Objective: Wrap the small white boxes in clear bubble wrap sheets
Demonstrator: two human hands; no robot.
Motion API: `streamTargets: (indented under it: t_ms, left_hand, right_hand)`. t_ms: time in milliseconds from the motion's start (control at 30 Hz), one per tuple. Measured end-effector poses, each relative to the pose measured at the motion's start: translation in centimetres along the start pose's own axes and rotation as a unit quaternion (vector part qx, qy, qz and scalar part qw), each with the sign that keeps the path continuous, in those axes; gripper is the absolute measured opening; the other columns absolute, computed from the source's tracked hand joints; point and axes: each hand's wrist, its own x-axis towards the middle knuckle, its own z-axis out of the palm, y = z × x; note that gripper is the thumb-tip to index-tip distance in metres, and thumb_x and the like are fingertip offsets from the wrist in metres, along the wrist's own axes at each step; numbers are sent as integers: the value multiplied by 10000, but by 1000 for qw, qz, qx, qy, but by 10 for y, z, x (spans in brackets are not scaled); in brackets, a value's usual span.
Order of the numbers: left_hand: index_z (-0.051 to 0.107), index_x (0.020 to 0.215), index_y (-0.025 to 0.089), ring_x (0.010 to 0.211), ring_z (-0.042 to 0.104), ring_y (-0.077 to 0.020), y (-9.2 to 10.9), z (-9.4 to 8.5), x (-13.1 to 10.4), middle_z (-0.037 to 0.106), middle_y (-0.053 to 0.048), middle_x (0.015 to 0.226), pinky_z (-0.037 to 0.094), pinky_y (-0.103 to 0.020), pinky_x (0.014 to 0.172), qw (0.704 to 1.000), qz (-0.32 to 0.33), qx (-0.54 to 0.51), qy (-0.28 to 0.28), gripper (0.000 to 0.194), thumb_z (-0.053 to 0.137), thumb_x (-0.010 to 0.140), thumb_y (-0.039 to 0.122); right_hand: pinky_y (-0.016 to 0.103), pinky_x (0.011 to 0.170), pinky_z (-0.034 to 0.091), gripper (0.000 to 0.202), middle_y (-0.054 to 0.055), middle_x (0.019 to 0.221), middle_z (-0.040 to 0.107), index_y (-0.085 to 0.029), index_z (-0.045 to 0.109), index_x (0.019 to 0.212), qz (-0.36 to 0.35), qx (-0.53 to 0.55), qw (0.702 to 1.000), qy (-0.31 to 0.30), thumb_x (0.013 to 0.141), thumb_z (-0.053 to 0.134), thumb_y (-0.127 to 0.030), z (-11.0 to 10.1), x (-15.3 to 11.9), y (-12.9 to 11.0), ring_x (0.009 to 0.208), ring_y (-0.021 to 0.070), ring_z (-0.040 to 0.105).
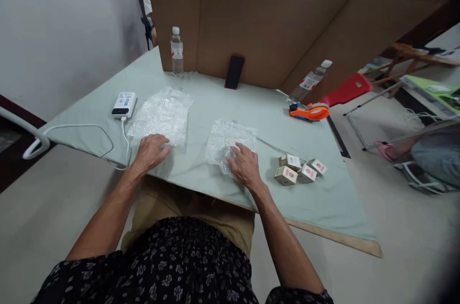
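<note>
My right hand (245,165) pressed flat, fingers spread, on one bubble sheet (230,143); my left (151,150) rested loosely curled at the stack's (161,115) edge. A box (285,175) needed fetching next.

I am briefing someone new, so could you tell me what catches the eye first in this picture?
Two bare hands press on bubble wrap on the pale green table: the left hand on the larger sheet, the right hand on the smaller sheet. Four small boxes cluster right of it, and an orange tape dispenser lies beyond.
</note>
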Motion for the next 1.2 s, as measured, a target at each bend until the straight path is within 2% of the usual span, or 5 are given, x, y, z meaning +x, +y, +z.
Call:
streamTargets:
  t_ms: [133,333,467,767,1200]
  left_hand:
    - [740,959,217,1047,617,-304,3,9,1,720,-109,1078,453,-444,953,1000,-2,-9,-7,277,514,862,345]
    - [701,1113,191,1194,528,-312,-8,30,-18,616,-132,1279,383,-449,1057,998,30,-33,34,374,600,835,420]
    - [691,1111,207,1205,517,-300,-14,37,-21,603,-119,1290,357,-446,1079,997,30,-53,44,373,599,840,445]
    - [702,1072,214,1192,523,-297,-14,36,-19,622,-113,1250,363,-438,1058,997,27,-54,53,321,615,831,407]
    - [711,1040,200,1181,543,-291,-14,35,-20,634,-118,1237,379,-441,1062,996,23,-64,54,297,598,837,385]
  right_hand:
    - [451,1018,369,445,151,1472,501,-210,557,1347,1,4,1000,-29,976,449,-432,9,-13,-18,1321,305,451]
    - [445,1065,314,470,136,1506,465,-202,503,1402,43,-16,999,-28,999,401,-422,18,-11,-29,1371,299,387]
    - [441,1067,307,480,131,1508,461,-197,486,1418,56,-28,998,-28,1004,383,-418,19,-7,-33,1368,297,387]
    - [443,1045,326,432,132,1470,501,-213,543,1351,48,-6,999,-1,1004,375,-409,20,-7,-33,1341,293,411]
    - [444,1051,337,438,130,1486,492,-203,524,1379,53,-24,998,-12,1007,399,-398,19,-7,-36,1344,290,423]
